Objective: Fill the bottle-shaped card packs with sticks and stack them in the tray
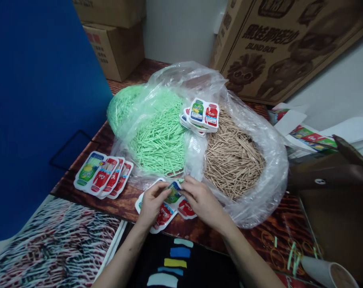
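At the table's front edge, my left hand (153, 200) and my right hand (203, 199) pinch a card printed with a green jar and a red jar (185, 209) between them. My fingers meet near its upper green part and hide some of it. Another such card (165, 219) lies beneath my left hand. Just beyond, an open clear bag holds a heap of light green sticks (160, 140). A heap of brown sticks (234, 156) fills the plastic on the right. A small stack of jar cards (204, 115) rests between the heaps.
On the left, several overlapping jar cards (102, 175) show sticks behind their windows. A blue panel (43, 100) stands at left, with cardboard boxes (118, 48) and a large printed box (259, 52) behind. Rubber bands (277, 258) and a paper cup (322, 270) sit front right.
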Motion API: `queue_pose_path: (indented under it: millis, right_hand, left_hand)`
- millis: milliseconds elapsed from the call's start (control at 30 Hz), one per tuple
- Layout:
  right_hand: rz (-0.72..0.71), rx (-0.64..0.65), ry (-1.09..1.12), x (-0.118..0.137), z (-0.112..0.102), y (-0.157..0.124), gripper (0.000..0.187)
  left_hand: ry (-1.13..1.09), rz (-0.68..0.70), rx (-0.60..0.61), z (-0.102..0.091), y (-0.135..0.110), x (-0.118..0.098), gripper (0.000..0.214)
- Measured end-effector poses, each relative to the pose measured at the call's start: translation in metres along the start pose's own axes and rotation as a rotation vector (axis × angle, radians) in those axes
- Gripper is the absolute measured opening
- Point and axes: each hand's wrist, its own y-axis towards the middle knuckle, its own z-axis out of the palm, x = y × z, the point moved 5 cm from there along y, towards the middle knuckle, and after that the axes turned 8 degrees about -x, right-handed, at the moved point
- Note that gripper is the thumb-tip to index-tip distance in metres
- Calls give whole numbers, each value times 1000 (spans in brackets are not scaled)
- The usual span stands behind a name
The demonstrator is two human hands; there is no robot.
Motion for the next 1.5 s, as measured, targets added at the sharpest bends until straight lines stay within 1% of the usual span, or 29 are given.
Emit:
queue_pose_path:
  millis: [67,100,133,167,200,233,400,467,533,600,667,700,767,800,833,867,933,967,1033,1100,1200,1300,1333,1400,1467,1500]
  right_hand:
    - [8,-81,5,-2,-3,-3,18]
    - [10,-134,17,-3,-6,-4,15]
    - [9,-181,32,-3,-9,-6,17]
    - [5,-219,50,-3,-11,-7,21]
    - [-4,-242,70,-3,-14,-9,26]
    - [-12,-246,92,-2,-15,-10,27]
    - [26,-143,216,-5,-21,-10,11]
    - [32,-154,240,-7,-25,-10,13]
    - [35,-163,216,-9,-26,-11,17]
    - [33,-125,142,-10,-21,-13,15]
    - [18,-67,64,-9,-12,-17,15]
    - [9,-61,40,-8,-9,-19,16]
    - [35,-116,6,-9,-7,-23,19]
    - [74,-167,-14,-11,-8,-26,22]
    - [120,-211,-37,-15,-10,-29,23]
    - [163,-239,-62,-19,-12,-33,20]
    - [210,-248,-106,-28,-13,-38,7]
    - [213,-249,-119,-32,-13,-40,11]
    - [209,-283,-133,-40,-13,-44,21]
    - [188,-365,-147,-45,-13,-46,27]
    - [100,-476,-189,-45,-12,-47,35]
    - [50,-538,-216,-42,-10,-47,40]
    - [55,-537,-195,-42,-10,-48,41]
    - [88,-468,-83,-46,-11,-50,37]
    - [141,-379,38,-55,-18,-54,28]
    - [174,-360,59,-62,-25,-57,24]
  left_hand:
    - [43,-69,178,7,1,-3,22]
    - [80,-111,274,10,0,-4,22]
    - [117,-148,357,13,0,-4,20]
    - [149,-174,418,15,0,-5,18]
    - [172,-185,453,17,0,-5,16]
    - [182,-182,463,18,1,-6,16]
    - [149,-155,400,28,2,-4,16]
    - [148,-169,394,32,0,-1,17]
    - [154,-187,394,35,-2,1,18]
    - [168,-205,420,38,-4,2,18]
    - [205,-232,494,42,-6,3,20]
    - [222,-249,534,45,-7,3,21]
    - [252,-272,568,47,-8,2,22]
    - [265,-271,553,47,-7,0,22]
    - [277,-261,521,46,-6,-2,22]
    - [290,-246,483,45,-5,-5,22]
    - [315,-209,420,45,-4,-8,23]
    - [324,-192,400,45,-4,-9,24]
    - [328,-165,372,48,-7,-9,23]
    - [309,-148,349,53,-11,-7,19]
    - [276,-136,320,61,-16,-4,20]
    - [307,-110,306,67,-18,-6,17]
    - [324,-95,307,68,-18,-7,16]
    - [351,-73,321,68,-17,-11,17]
    - [358,-77,324,64,-16,-12,18]
    - [354,-88,315,62,-15,-12,19]
